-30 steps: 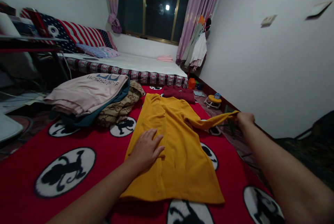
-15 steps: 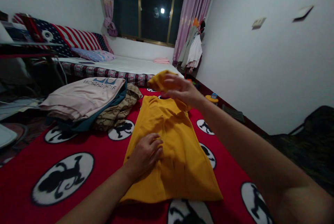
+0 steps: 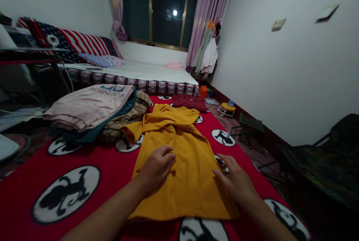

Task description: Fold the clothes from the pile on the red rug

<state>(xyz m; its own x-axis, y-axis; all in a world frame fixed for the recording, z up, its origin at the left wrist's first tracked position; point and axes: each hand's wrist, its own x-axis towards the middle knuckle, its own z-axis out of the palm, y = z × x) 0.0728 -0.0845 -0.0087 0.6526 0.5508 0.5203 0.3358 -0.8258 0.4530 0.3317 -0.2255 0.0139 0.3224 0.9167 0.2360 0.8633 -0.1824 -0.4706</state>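
Observation:
A mustard-yellow top (image 3: 193, 166) lies lengthwise in front of me on a red blanket (image 3: 112, 196) with white ovals and black figures. One sleeve (image 3: 134, 128) is laid across its upper part, and the cuff sticks out past the left edge. My left hand (image 3: 159, 166) rests on the middle left of the top, fingers lying loosely on the cloth. Over the top's right edge is my right hand (image 3: 235, 177), thumb and fingers apart with nothing between them; whether it touches the cloth I cannot tell.
Left of the top is a pile of folded clothes, a pale pink sweatshirt (image 3: 92, 106) above brown patterned cloth (image 3: 126, 121). A dark red folded garment (image 3: 189, 102) lies beyond. On the right stand a yellow stool (image 3: 228, 107), a folding stool (image 3: 251, 123) and a camouflage chair (image 3: 328, 166).
My right hand has let go of the yellow sleeve and come back to the top's right edge. The sleeve now lies across the top to the left. My left hand has stayed put.

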